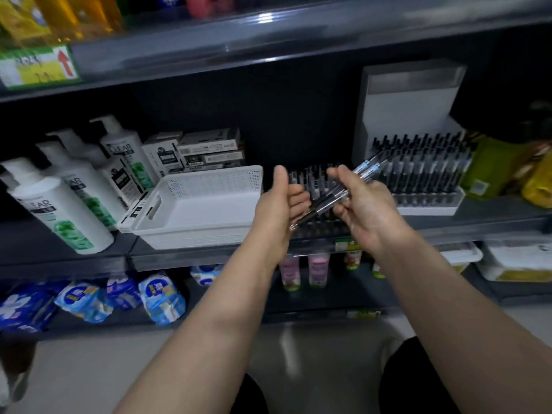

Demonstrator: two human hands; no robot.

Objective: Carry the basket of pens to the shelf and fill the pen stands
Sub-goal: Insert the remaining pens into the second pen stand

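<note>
At the middle shelf (179,258), in front of the dark pen stand (316,178), I hold a small bundle of pens (337,195) between both hands. Pens are light, stiff and smooth-barrelled. Loose ones will likely slide past each other, so grip across the barrels near mid-length, not at the tips. Right hand (367,210): fingers and thumb pinch the bundle, upper ends pointing toward the filled white stand (427,209). Left hand (277,210): fingers curled round the lower ends, thumb raised. Both forearms reach forward. The white basket (203,204) sits on the shelf just left of my hands; no pens show in it.
</note>
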